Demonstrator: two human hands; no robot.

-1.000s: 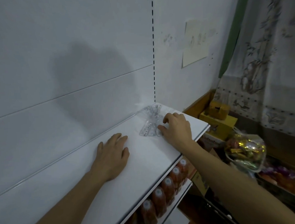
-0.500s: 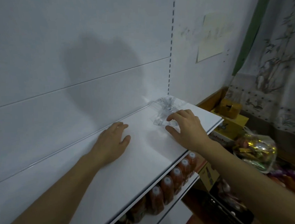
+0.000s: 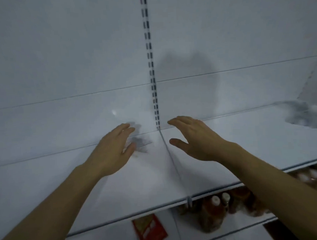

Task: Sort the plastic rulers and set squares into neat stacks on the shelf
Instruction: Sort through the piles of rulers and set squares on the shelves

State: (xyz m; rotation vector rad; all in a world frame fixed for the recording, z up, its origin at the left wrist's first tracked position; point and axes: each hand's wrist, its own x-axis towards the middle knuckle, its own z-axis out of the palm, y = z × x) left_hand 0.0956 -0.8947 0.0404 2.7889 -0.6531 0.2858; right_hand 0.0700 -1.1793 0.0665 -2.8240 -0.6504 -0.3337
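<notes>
A blurred heap of clear plastic rulers and set squares [image 3: 304,116] lies at the far right of the white shelf [image 3: 138,184], against the back panel. A second smaller clear pile [image 3: 139,142] lies near the shelf joint, just right of my left hand [image 3: 115,149]. My left hand hovers over the shelf with fingers straight, its fingertips by that pile, holding nothing. My right hand [image 3: 196,136] is open too, fingers extended above the shelf right of the joint, empty.
A slotted upright [image 3: 150,65] runs down the white back panel to the shelf joint. Below the shelf edge stand several brown bottles with white caps [image 3: 216,208] and a red packet [image 3: 149,229].
The view has swung left, so the right-hand pile now sits at the far right. My right hand has let go of that pile and moved left; both hands are lifted and open.
</notes>
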